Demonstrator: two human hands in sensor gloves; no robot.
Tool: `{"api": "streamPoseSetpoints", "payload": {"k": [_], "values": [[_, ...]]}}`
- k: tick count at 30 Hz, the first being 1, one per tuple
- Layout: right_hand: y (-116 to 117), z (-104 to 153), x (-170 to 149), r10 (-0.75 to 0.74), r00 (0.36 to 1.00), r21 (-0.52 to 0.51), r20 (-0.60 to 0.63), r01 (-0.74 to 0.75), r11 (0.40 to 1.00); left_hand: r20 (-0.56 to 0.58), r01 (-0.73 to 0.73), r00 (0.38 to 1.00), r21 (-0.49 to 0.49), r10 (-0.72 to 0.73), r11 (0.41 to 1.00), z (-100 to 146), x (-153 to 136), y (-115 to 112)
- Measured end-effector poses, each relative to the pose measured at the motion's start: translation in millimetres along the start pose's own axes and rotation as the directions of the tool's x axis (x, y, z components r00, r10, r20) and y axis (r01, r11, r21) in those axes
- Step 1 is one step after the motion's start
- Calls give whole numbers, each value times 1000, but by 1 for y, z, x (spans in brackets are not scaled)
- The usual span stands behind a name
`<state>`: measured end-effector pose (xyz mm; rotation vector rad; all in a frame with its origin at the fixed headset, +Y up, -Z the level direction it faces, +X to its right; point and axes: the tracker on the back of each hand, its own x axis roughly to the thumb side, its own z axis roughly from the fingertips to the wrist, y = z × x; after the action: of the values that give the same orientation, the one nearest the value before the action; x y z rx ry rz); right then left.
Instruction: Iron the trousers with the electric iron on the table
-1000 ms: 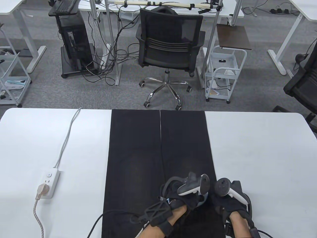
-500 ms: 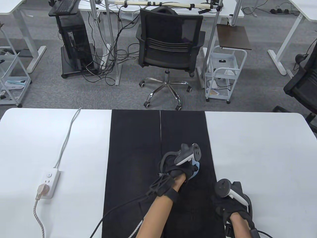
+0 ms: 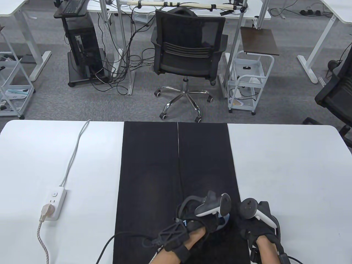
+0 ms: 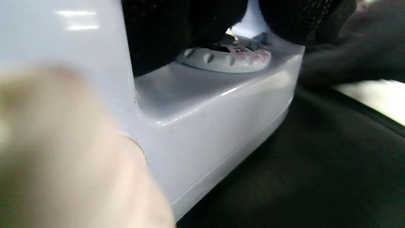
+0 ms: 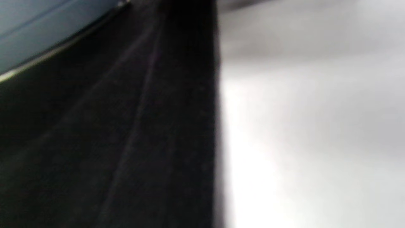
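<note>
Black trousers (image 3: 165, 165) lie flat down the middle of the white table (image 3: 288, 170), legs pointing away. My left hand (image 3: 202, 221) grips the handle of the pale blue electric iron (image 3: 223, 220), which sits on the near part of the right leg, mostly hidden under the hand. In the left wrist view the iron (image 4: 205, 110) fills the frame, its dial (image 4: 224, 55) under my gloved fingers (image 4: 177, 28), soleplate on the trousers (image 4: 316, 174). My right hand (image 3: 254, 227) rests on the right edge of the trousers (image 5: 110, 142), beside the iron (image 5: 47, 28).
A white power strip (image 3: 55, 202) lies on the left of the table with a beige plug (image 3: 45, 211) in it. A braided cord (image 3: 41, 239) runs to the near edge. An office chair (image 3: 187, 46) stands beyond the far edge.
Half a second ago my left hand had pushed the iron forward up the right leg. Now it has drawn it back near the front edge. The right hand stayed put.
</note>
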<state>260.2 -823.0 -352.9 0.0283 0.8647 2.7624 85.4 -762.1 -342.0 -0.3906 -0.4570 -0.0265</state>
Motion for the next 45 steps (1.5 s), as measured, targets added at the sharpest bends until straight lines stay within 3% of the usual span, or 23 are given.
{"api": "streamPoseSetpoints", "payload": {"k": [5, 9, 11, 22, 29, 36, 45], "values": [[0, 0, -1, 2, 1000, -7, 3, -2, 1000, 140, 55, 989, 4, -55, 998, 41, 21, -18], [-1, 0, 0, 1, 1000, 0, 4, -1, 1000, 126, 31, 992, -7, -30, 999, 38, 17, -17], [-1, 0, -1, -3, 1000, 0, 4, 3, 1000, 87, 33, 996, 12, -34, 999, 29, 12, -12], [-1, -1, 3, 13, 1000, 15, -8, -13, 1000, -220, -79, 972, 42, 86, 996, -81, -66, 40], [0, -1, 4, 20, 1000, 15, -11, -20, 1000, -340, -124, 931, 57, 136, 991, -110, -100, 54], [-1, -1, 4, 8, 1000, 12, -6, -8, 1000, -307, -117, 943, 49, 126, 992, -105, -93, 51], [-6, 1, -1, -37, 999, 7, 12, 37, 999, -124, -46, 991, 18, 48, 999, -49, -31, 23]]}}
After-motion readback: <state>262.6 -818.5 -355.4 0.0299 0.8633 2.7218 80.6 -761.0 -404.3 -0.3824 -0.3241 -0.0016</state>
